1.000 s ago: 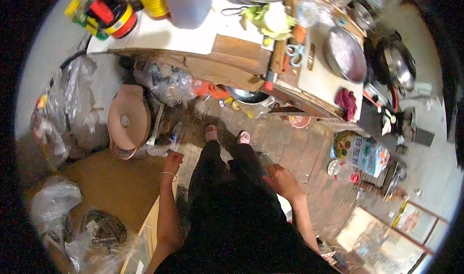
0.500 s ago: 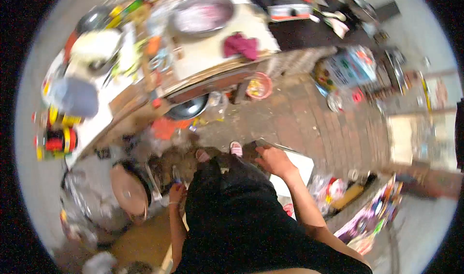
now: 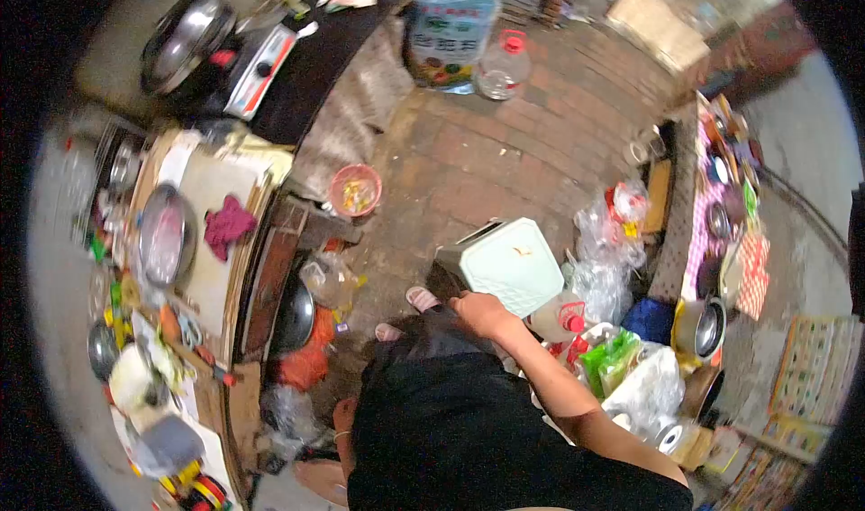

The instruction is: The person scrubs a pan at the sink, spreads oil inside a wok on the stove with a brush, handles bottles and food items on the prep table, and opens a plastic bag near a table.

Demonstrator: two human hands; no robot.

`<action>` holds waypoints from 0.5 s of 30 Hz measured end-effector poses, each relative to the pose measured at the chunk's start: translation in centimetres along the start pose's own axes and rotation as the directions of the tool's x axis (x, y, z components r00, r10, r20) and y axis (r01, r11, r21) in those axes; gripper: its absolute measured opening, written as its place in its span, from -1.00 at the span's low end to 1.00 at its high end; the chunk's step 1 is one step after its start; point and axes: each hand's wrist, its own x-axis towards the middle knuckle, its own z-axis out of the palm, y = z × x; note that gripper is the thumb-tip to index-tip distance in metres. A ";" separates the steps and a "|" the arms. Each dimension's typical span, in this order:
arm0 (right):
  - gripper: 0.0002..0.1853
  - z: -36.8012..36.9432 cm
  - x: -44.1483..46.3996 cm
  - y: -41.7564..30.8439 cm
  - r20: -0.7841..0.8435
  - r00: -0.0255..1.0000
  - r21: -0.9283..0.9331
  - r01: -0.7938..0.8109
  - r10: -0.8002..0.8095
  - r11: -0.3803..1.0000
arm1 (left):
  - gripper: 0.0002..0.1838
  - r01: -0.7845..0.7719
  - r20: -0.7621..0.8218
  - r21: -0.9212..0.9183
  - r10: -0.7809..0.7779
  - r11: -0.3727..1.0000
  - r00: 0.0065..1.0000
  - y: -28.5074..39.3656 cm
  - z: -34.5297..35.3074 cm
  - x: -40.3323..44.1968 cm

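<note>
My right hand is at the near-left corner of a pale green square lid or top on a box-like piece on the floor. Its fingers are curled in; whatever is under them, if anything, is hidden, and I cannot tell whether the hand touches the lid. Beside my left thigh hangs my left hand, partly covered by my dark clothing, its fingers too hidden to read. A round pinkish-brown lid lies just below it.
At left, a worktop bears a metal basin and a maroon cloth. A red basket and a large bottle stand on the brick floor. Plastic bags and a clear red-capped jug are at right.
My view has turned to the right, so the worktop now lies at left and more of the right side shows. My right hand stays close to the pale lid.
</note>
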 end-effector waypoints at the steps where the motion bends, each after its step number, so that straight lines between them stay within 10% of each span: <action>1: -0.73 0.2 0.0 0.3 -0.023 0.999 0.020 -0.030 0.030 0.999 | -0.78 0.042 0.018 0.037 -0.043 0.998 0.999 -0.1 -0.4 0.8; 15: -0.78 4.4 -2.6 -1.3 -0.146 0.914 0.309 -0.320 0.378 0.895 | -0.75 -0.081 0.328 0.320 -0.030 0.944 0.944 2.0 -7.6 12.5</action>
